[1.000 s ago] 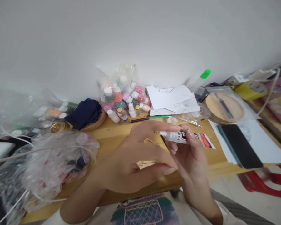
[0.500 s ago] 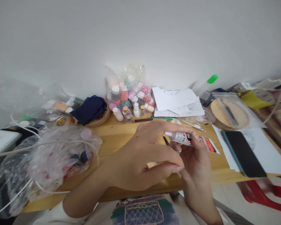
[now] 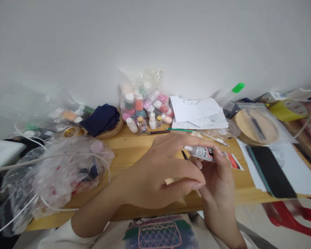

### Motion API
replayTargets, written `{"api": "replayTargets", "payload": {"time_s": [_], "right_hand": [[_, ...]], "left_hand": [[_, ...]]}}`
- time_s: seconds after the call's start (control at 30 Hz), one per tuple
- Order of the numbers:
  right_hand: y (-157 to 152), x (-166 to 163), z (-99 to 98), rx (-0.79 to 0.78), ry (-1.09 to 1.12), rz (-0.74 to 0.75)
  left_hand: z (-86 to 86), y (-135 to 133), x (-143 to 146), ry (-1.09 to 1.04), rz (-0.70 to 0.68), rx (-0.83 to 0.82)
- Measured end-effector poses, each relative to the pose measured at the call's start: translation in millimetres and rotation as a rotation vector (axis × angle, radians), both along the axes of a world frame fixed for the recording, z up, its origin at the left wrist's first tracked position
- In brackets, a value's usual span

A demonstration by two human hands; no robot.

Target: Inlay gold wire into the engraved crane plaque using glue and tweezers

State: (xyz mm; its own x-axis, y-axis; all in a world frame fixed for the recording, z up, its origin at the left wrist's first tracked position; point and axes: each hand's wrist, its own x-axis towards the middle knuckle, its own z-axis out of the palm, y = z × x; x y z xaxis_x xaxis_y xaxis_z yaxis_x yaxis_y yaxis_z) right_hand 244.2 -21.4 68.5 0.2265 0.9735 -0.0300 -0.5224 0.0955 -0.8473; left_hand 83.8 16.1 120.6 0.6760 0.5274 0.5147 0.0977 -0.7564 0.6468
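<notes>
A small silver glue tube [image 3: 203,153], with black and red print and a white nozzle, lies sideways between thumb and fingers of my right hand [image 3: 219,176]. Its crimped end sticks out to the right. My left hand [image 3: 158,173] reaches across the front of it. The index finger stretches along the tube's upper side to the right thumb. Below, the left thumb and another finger meet in a pinch against the right palm. Whatever may be in that pinch is hidden. Behind the left hand a dark thin tool [image 3: 184,154] is partly covered.
Left, crumpled plastic bags [image 3: 59,173] and white cables lie on the wooden table [image 3: 129,147]. Small bottles [image 3: 142,124], a bag of coloured jars [image 3: 138,102], pens and paper [image 3: 199,112] line the back. Right, a phone [image 3: 272,171] rests on sheets beside a wooden disc [image 3: 256,126].
Both hands and the glue tube keep nearly the same pose. The whole view has shifted slightly, with the table things appearing a little further right.
</notes>
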Motion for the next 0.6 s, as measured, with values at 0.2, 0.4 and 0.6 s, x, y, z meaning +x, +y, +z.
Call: {"api": "replayTargets", "payload": {"time_s": [0.2,0.4,0.6], "right_hand": [[0.0,-0.6,0.1,0.0,0.055,-0.006],[0.2,-1.3,-1.2,-0.021,0.048,-0.003],[-0.6,-2.1,-1.4,-0.05,0.115,0.011]], "left_hand": [[0.2,0.5,1.2,0.012,0.003,0.035],[-1.8,2.2,2.0,0.006,0.004,0.059],[-1.5,1.7,1.9,0.037,0.004,0.086]]}}
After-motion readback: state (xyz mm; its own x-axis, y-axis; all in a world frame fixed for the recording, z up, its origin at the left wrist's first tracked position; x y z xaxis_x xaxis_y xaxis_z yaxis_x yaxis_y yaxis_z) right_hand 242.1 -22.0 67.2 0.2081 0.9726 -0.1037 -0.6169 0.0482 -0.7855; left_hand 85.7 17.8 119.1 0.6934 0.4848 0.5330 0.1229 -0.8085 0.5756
